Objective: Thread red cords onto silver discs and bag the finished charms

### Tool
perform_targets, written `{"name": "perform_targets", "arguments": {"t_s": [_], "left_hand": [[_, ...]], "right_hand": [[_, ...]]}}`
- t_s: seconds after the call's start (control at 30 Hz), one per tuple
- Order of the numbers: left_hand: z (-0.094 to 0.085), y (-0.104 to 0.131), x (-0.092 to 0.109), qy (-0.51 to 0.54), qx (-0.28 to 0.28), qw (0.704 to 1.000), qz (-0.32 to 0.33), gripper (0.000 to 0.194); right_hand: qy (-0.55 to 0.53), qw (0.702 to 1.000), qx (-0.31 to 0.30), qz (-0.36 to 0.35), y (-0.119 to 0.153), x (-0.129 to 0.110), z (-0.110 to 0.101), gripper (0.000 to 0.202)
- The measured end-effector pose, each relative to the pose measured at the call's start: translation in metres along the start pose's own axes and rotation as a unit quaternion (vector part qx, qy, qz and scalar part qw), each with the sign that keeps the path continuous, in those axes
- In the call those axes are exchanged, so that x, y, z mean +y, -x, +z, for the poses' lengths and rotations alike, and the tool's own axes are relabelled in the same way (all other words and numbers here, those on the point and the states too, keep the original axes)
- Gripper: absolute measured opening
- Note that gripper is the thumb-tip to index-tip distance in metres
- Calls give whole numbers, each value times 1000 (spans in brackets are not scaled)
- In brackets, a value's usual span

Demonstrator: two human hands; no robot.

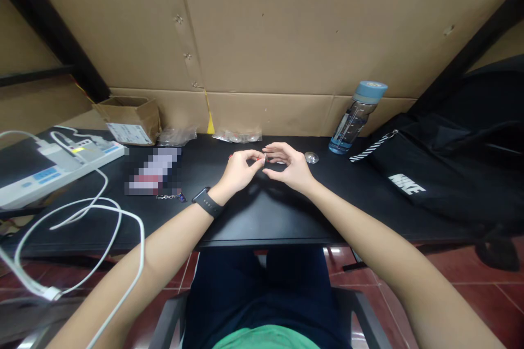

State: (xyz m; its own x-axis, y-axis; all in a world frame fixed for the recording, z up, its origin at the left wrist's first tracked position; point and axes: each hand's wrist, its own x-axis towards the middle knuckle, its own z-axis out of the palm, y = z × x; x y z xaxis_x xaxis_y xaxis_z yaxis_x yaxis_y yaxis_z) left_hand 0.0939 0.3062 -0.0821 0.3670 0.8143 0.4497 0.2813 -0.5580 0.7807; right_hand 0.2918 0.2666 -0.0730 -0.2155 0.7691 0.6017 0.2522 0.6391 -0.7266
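My left hand [244,167] pinched a thin, pale, flat piece [264,160] over the black surface [262,223], my right hand [290,166] curved wide beside it.

Your surface [262,226] is black. On your left it carries a white power strip [24,188], an open cardboard box [143,119] and a pixelated item [153,171]; toward the back, clear plastic packets [237,136]; on your right, a clear round piece [311,158], a blue-capped bottle [352,120] and a black bag [442,174].
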Motion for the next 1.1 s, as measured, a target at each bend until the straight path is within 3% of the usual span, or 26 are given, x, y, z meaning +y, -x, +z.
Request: {"name": "perform_targets", "arguments": {"t_s": [0.23, 0.43, 0.53, 0.7, 0.83, 1.1], "left_hand": [[1, 1, 4, -80, 24, 996, -42, 13], [-5, 1, 7, 70, -48, 992, -97, 14], [-5, 1, 8, 102, -44, 988, -104, 14], [-3, 0, 5, 45, 2, 997, -68, 10], [-3, -3, 3, 56, -4, 997, -54, 16], [-3, 1, 10, 234, -96, 962, -99, 45]], "right_hand": [[71, 997, -7, -41, 0, 3, -1, 55], [169, 977, -60, -116, 0, -1, -5, 48], [136, 986, -49, -80, 0, -1, -5, 57], [49, 998, -24, 15, 1, 3, -2, 65], [48, 998, -33, -2, -1, 2, -3, 63], [112, 992, -24, -50, -4, -8, -10, 59]]}}
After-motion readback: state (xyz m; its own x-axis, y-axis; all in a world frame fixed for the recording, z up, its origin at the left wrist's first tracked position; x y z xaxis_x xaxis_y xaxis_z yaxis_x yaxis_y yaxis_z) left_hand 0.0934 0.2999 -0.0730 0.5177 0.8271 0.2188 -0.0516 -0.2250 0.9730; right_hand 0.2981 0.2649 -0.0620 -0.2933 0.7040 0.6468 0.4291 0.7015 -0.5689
